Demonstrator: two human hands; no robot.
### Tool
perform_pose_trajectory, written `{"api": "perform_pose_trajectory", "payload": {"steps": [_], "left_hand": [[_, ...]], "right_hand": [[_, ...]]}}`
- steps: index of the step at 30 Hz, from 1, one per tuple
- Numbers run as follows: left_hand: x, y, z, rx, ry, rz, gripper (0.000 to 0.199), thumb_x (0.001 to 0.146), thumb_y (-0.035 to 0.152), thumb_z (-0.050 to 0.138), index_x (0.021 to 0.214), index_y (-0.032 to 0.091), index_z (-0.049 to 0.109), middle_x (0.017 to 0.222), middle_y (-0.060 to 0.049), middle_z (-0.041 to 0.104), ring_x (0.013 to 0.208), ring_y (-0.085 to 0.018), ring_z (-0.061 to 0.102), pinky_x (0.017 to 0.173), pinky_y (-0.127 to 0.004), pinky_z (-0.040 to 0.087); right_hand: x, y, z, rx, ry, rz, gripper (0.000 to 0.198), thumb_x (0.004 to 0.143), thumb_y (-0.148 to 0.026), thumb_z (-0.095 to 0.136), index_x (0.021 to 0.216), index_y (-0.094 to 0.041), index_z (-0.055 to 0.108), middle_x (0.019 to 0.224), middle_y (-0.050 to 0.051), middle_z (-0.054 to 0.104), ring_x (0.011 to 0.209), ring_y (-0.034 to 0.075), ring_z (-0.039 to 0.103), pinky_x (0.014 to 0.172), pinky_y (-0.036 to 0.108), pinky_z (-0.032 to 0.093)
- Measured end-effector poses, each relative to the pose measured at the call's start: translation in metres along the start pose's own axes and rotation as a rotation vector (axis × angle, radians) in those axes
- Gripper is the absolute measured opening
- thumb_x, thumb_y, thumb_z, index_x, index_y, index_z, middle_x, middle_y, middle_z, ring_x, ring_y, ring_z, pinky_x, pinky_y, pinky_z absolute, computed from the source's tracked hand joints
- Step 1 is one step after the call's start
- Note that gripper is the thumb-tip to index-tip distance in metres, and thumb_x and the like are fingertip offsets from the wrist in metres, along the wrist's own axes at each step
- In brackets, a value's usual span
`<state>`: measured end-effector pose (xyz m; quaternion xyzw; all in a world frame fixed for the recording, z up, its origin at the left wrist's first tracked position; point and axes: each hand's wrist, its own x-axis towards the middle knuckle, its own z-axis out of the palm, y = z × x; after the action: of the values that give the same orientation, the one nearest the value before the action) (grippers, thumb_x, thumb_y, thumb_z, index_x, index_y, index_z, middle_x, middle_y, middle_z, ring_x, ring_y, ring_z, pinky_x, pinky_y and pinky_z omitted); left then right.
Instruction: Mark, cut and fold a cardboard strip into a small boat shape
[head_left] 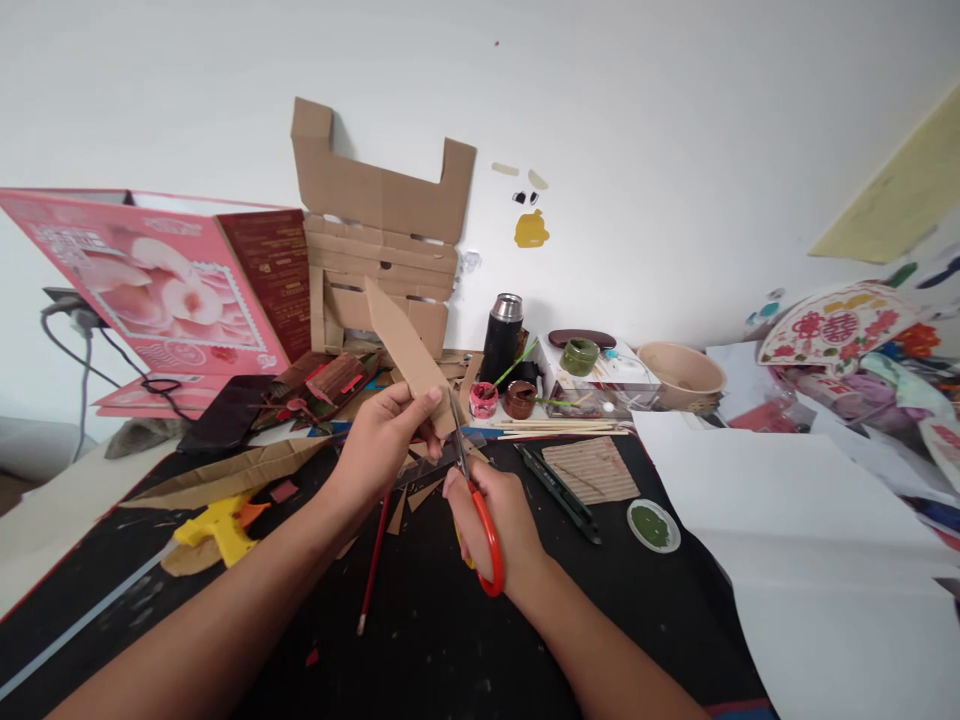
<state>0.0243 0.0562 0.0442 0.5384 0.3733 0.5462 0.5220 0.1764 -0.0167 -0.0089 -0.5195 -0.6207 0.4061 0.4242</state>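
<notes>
My left hand pinches a long piece of brown cardboard near its lower end, thumb on top. The piece tapers to a point at its upper left. Wrapped round the red-orange handles of a pair of scissors is my right hand. The scissor blades reach up to the cardboard's lower right edge, touching or overlapping it; how deep they cut I cannot tell. Small pointed cardboard scraps lie on the black mat beneath, beside a red pencil.
A yellow glue gun lies left with a glue stick. On the right are dark green pens, corrugated cardboard and a lid of green paint. Behind stand paint jars, a black thermos, a cut cardboard box and a pink box.
</notes>
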Motion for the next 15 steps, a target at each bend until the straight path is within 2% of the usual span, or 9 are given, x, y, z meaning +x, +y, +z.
{"api": "perform_pose_trajectory", "payload": {"steps": [5, 10, 15], "left_hand": [[-0.002, 0.003, 0.0, 0.053, -0.013, 0.012, 0.038, 0.086, 0.052, 0.083, 0.072, 0.019, 0.07, 0.06, -0.001, 0.068, 0.045, -0.014, 0.061, 0.048, -0.026, 0.053], [0.0, 0.007, -0.002, 0.066, -0.019, 0.023, 0.041, 0.084, 0.053, 0.085, 0.07, 0.019, 0.07, 0.058, -0.001, 0.068, 0.044, -0.015, 0.06, 0.047, -0.027, 0.052], [0.0, 0.006, -0.003, 0.071, -0.031, 0.018, 0.043, 0.084, 0.056, 0.086, 0.071, 0.018, 0.07, 0.059, -0.001, 0.069, 0.044, -0.015, 0.06, 0.047, -0.026, 0.051]], "right_hand": [[0.001, -0.002, -0.004, 0.036, -0.051, 0.019, 0.03, 0.108, -0.047, 0.057, 0.089, -0.024, 0.062, 0.054, -0.004, 0.059, 0.04, 0.016, 0.061, 0.041, 0.022, 0.044], [0.001, -0.007, -0.01, 0.012, -0.079, -0.073, 0.033, 0.11, -0.05, 0.055, 0.094, -0.023, 0.066, 0.059, 0.0, 0.07, 0.05, 0.018, 0.07, 0.055, 0.024, 0.053], [0.002, -0.005, -0.01, 0.077, -0.125, -0.056, 0.035, 0.103, -0.057, 0.07, 0.099, -0.022, 0.067, 0.071, 0.003, 0.078, 0.065, 0.023, 0.081, 0.062, 0.027, 0.06]]}}
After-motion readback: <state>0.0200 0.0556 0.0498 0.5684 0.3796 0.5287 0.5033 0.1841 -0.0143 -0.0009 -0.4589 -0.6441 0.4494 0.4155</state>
